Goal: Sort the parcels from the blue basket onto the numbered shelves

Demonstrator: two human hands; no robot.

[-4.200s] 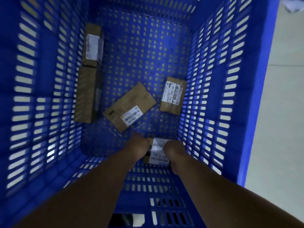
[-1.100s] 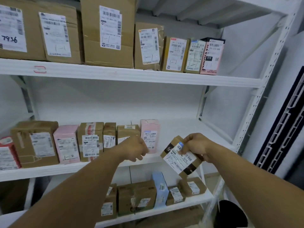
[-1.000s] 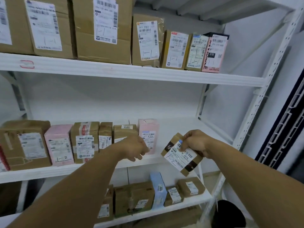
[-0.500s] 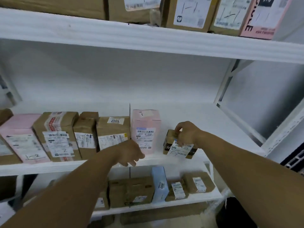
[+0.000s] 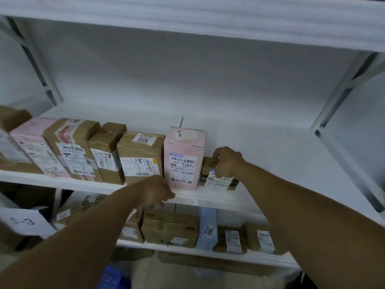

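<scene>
A small brown parcel [image 5: 218, 180] with a white label stands on the middle white shelf [image 5: 270, 155], right beside a pink box [image 5: 183, 161] marked 1-2. My right hand [image 5: 228, 161] grips the small parcel from above, fingers curled over its top. My left hand [image 5: 157, 190] hangs in front of the shelf's front edge with loosely curled fingers, holding nothing. A corner of the blue basket [image 5: 109, 278] shows at the bottom.
A row of brown and pink parcels [image 5: 83, 151] fills the middle shelf to the left of the pink box. Bare shelf lies to the right of my right hand. The lower shelf [image 5: 187, 249] holds several more parcels, and a sheet marked 1-3 [image 5: 25, 222] sits at left.
My right hand carried the small parcel from the basket up to the middle shelf and set it upright against the pink box. The view has moved closer to the shelf.
</scene>
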